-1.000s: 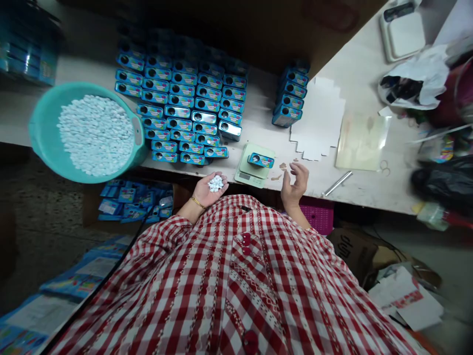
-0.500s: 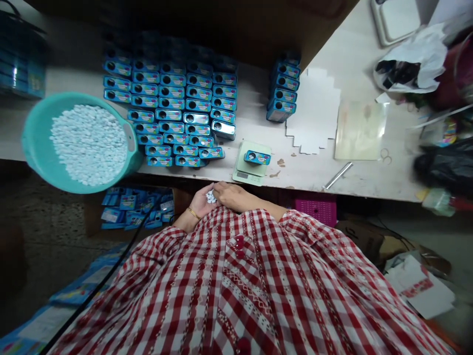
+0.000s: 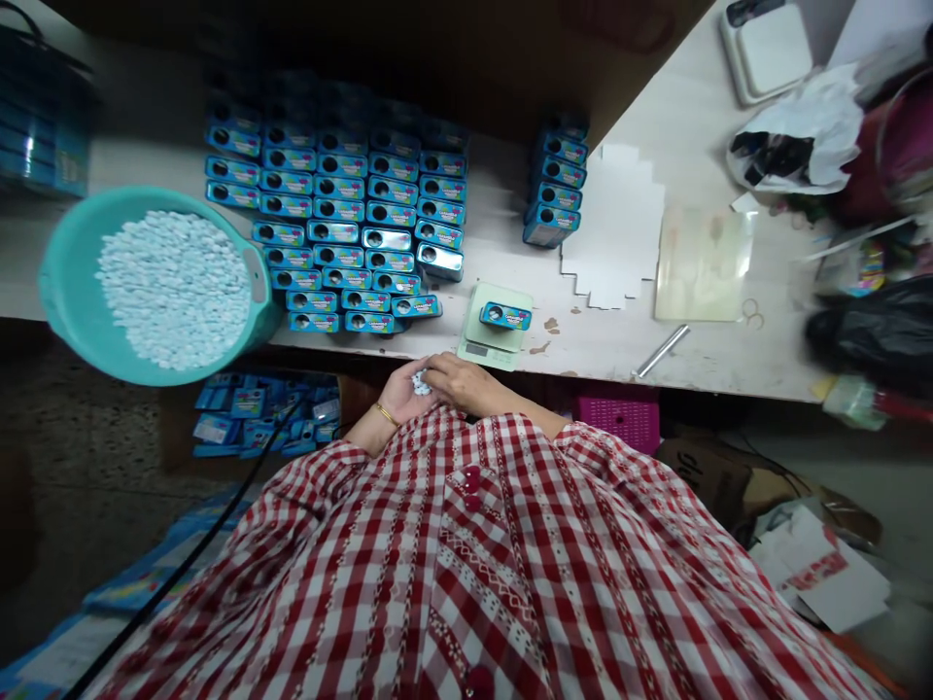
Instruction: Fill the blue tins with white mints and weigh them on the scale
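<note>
My left hand [image 3: 403, 394], with a gold bangle at the wrist, is cupped around a small heap of pale blue-white candies [image 3: 421, 383] close to my body. Over the heap my right hand [image 3: 463, 383] lies with its fingers curled down onto the candies; the fingertips are partly hidden. Just beyond the hands, a blue candy tin [image 3: 505, 316] rests on a pale green scale [image 3: 487, 352], with whitish pieces showing in its round opening. To the left, a teal tub [image 3: 73, 292] holds a large mass of the same candies.
Rows of blue tins [image 3: 337, 209] cover the table's left middle, and a shorter row [image 3: 552, 226] stands right of them. Further right lie white card [image 3: 616, 219], a clear sheet [image 3: 704, 267] and a metal tube [image 3: 662, 351]. Below the edge are a box of blue packs [image 3: 248, 403] and a magenta basket [image 3: 619, 418].
The view has turned slightly, so objects at the right appear shifted left. My hands stay together at the candies, with the right fingers moved a little over the heap.
</note>
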### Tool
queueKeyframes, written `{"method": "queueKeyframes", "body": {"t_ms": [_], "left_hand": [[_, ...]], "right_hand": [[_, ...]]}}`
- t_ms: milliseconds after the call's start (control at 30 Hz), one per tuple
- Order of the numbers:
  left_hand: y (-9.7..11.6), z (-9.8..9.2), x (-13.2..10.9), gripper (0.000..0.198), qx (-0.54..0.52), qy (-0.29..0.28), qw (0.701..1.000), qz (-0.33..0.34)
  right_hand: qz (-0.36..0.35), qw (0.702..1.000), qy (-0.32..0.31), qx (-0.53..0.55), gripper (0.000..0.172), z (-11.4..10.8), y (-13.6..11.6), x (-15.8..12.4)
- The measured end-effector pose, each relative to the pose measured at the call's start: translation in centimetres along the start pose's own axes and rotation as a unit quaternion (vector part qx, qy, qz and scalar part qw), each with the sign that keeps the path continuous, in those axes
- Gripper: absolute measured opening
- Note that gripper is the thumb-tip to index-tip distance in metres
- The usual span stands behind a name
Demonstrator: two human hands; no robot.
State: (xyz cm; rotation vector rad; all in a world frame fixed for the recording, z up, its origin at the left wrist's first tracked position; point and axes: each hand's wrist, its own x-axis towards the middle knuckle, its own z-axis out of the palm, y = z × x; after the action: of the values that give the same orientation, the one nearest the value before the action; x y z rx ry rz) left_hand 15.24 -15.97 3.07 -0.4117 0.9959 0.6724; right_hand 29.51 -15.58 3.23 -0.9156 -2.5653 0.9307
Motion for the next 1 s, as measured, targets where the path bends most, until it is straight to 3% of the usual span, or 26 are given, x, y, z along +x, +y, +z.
{"method": "queueKeyframes", "body": {"t_ms": [167, 267, 467, 600, 700, 800, 1000], "left_hand": [[0.1, 3.1, 1.6, 0.023, 0.003, -0.048, 0.998, 0.039], [0.5, 4.5, 2.1, 0.025, 0.025, -0.042, 0.998, 0.048], [0.7, 4.6, 1.8, 0.026, 0.023, -0.005, 0.998, 0.056], [0.6, 4.2, 1.8, 0.025, 0.019, -0.005, 0.998, 0.056], [0.7, 4.0, 2.1, 0.024, 0.015, -0.013, 0.998, 0.057], [0.6, 3.9, 2.4, 0.023, 0.013, -0.014, 0.999, 0.05], [0.3, 3.9, 1.9, 0.024, -0.014, -0.025, 0.999, 0.026]], "right_hand": [[0.094, 0.978, 0.173, 0.063, 0.019, -3.0, 2.4, -1.1], [0.147, 0.962, 0.224, 0.052, 0.018, -5.1, 4.5, -2.2], [0.227, 0.951, 0.208, -0.011, 0.02, -5.6, 7.3, -3.3], [0.238, 0.955, 0.177, -0.021, 0.021, -5.9, 8.1, -3.3], [0.242, 0.95, 0.197, -0.009, 0.02, -6.5, 8.2, -3.5], [0.239, 0.939, 0.242, 0.05, 0.018, -6.5, 7.1, -3.2], [0.13, 0.945, 0.259, 0.15, 0.017, -6.0, 3.3, -1.1]]}}
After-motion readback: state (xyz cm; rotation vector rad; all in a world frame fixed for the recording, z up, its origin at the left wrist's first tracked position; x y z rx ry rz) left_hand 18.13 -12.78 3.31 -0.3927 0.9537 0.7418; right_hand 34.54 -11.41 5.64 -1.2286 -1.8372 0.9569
